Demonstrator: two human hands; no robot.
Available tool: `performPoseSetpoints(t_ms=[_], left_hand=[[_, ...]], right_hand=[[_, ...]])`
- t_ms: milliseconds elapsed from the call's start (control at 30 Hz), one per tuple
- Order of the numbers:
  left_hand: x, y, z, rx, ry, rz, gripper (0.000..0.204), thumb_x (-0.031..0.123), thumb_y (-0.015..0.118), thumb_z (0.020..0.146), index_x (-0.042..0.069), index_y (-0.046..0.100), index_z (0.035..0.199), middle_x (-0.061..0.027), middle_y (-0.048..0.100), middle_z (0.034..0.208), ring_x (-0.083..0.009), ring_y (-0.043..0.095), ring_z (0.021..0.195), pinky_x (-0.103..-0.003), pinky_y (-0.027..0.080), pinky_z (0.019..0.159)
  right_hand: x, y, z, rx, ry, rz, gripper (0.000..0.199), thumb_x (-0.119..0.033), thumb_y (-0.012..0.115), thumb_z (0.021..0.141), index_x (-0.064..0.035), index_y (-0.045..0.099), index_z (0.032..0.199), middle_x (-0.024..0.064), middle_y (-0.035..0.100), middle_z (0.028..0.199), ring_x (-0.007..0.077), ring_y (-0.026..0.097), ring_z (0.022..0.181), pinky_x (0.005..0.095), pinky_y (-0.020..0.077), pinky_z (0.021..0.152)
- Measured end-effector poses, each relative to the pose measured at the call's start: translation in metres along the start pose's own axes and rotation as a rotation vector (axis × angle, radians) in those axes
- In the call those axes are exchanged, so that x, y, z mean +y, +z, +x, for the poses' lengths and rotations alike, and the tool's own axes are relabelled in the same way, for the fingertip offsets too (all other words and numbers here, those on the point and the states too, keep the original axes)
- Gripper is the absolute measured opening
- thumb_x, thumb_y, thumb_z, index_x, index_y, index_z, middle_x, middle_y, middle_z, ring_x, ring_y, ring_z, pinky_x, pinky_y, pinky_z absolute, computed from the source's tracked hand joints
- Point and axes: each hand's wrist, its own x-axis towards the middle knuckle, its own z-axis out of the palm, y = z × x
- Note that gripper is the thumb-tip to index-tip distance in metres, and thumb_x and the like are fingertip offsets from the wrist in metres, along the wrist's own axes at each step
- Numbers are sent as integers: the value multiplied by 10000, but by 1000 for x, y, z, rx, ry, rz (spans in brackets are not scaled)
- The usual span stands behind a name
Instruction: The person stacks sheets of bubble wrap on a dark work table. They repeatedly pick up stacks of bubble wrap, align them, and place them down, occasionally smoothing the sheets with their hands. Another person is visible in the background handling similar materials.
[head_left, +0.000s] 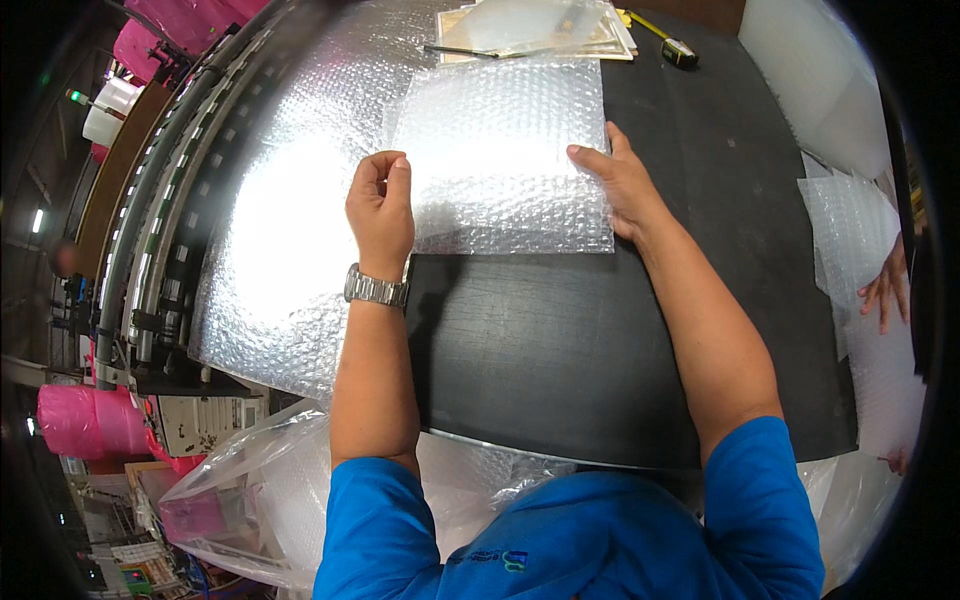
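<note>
A square piece of clear bubble wrap [510, 165] is held between my two hands over the dark table, its layers slightly offset at the left edge. My left hand [381, 205], with a metal watch on its wrist, is closed in a pinch at that left edge; its fingertips are partly hidden. Gripping the right edge, my right hand [625, 185] has its thumb on top and other fingers along the side and beneath. Left of the piece, a large shiny bubble wrap sheet [270, 250] covers the table and runs under my left forearm.
Flat sheets [540, 25] lie at the far edge with a dark pen-like tool [460, 51]. A yellow-black tape measure [678, 52] rests beside them. Machine rollers [150, 225] border the left. Another person's hand [887, 285] touches bubble wrap [850, 235] at right.
</note>
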Motion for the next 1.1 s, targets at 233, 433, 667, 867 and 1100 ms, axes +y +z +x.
performPoseSetpoints(t_ms=[233,433,667,867,1100], left_hand=[[4,0,0,-18,9,-61,145,128,552,858,-5,587,903,20,549,713,-23,413,584,-176,336,506],[7,0,-2,-31,-22,-79,141,122,553,858,-7,586,902,18,547,720,-19,412,586,-171,329,505],[7,0,-3,-46,-2,-62,146,125,555,858,-9,585,908,12,557,730,-18,417,593,-172,332,506],[13,2,-6,-81,13,-76,141,121,560,859,-7,589,911,12,560,723,-14,415,574,-169,330,492],[10,2,-6,-85,35,-86,140,121,560,861,-4,591,913,16,557,709,-10,408,561,-167,323,480]], right_hand=[[3,-5,3,-16,-2,1,957,-114,665,745,21,-38,1380,306,261,1324,350,371,1197,411,420,907],[-1,-1,0,-5,1,-2,940,-98,661,747,27,-25,1378,291,286,1319,331,405,1170,398,426,898],[-1,0,-1,-19,-11,16,924,-83,655,753,32,-18,1376,279,325,1298,311,446,1130,377,441,880],[-2,0,-1,-23,-2,4,915,-78,650,757,28,-16,1377,275,338,1285,311,452,1124,385,449,872],[-2,2,-3,-12,2,23,926,-75,656,754,21,-21,1378,278,323,1293,316,452,1124,394,464,853]])
